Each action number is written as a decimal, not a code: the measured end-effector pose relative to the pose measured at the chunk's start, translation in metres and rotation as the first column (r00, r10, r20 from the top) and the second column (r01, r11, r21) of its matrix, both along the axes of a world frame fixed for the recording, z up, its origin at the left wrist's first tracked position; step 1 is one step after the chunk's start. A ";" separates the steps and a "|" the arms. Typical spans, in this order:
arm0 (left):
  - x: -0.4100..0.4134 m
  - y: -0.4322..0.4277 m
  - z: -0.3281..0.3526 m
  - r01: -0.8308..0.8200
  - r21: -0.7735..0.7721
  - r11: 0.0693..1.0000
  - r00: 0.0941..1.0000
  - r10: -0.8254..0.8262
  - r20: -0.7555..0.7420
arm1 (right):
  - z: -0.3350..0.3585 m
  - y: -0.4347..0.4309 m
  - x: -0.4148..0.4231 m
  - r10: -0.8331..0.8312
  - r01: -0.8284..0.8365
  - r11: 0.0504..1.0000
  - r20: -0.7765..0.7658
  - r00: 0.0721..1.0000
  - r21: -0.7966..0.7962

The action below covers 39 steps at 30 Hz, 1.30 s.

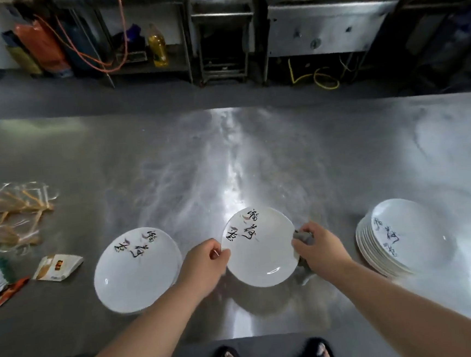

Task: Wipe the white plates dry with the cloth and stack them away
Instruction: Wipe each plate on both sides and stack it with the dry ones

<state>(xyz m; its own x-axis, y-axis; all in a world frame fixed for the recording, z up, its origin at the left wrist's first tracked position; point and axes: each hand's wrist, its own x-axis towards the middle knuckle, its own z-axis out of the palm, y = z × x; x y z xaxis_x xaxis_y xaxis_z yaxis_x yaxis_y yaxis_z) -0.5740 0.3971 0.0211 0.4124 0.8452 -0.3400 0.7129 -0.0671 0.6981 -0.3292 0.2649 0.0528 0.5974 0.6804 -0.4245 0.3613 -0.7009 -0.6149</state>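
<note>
A white plate point(260, 250) with black brush lettering is held above the steel table point(226, 156), tilted toward me. My left hand point(204, 263) pinches its left rim. My right hand point(320, 249) grips a grey cloth point(305, 237) against the plate's right rim; part of the cloth hangs below the hand. To the left another white plate point(135, 269) with the same lettering lies on the table. A stack of several white plates point(402, 237) stands at the right.
Clear bags of wooden sticks point(9, 215) and small packets point(57, 266) lie at the table's left edge. Beyond the table are steel shelving, a yellow oil bottle point(157, 45) and a steel cabinet point(326, 28). My feet show below the near edge.
</note>
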 end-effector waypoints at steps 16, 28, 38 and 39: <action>0.058 -0.107 -0.060 -0.030 -0.013 0.999 0.928 0.023 -0.372 | -0.054 -0.036 0.050 0.108 -0.091 0.981 0.093 0.990 -0.172; 0.033 -0.064 -0.099 0.657 0.220 0.721 0.706 -0.488 -0.513 | -0.079 -0.022 0.014 0.733 -0.701 0.677 0.287 0.617 -0.222; 0.031 -0.065 -0.109 0.663 0.245 0.708 0.703 -0.475 -0.529 | -0.108 -0.032 -0.016 0.875 -0.795 0.474 0.305 0.376 -0.379; 0.032 -0.066 -0.109 0.664 0.238 0.709 0.702 -0.481 -0.525 | -0.110 -0.041 -0.020 0.906 -0.850 0.394 0.303 0.295 -0.350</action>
<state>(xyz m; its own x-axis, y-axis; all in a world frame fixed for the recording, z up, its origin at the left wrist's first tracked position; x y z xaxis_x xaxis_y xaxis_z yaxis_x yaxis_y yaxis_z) -0.5422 0.3313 -0.0881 0.7632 0.5757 -0.2933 0.6355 -0.7509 0.1796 -0.3488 0.2244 -0.0573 -0.2166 0.8749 -0.4331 0.9708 0.1463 -0.1901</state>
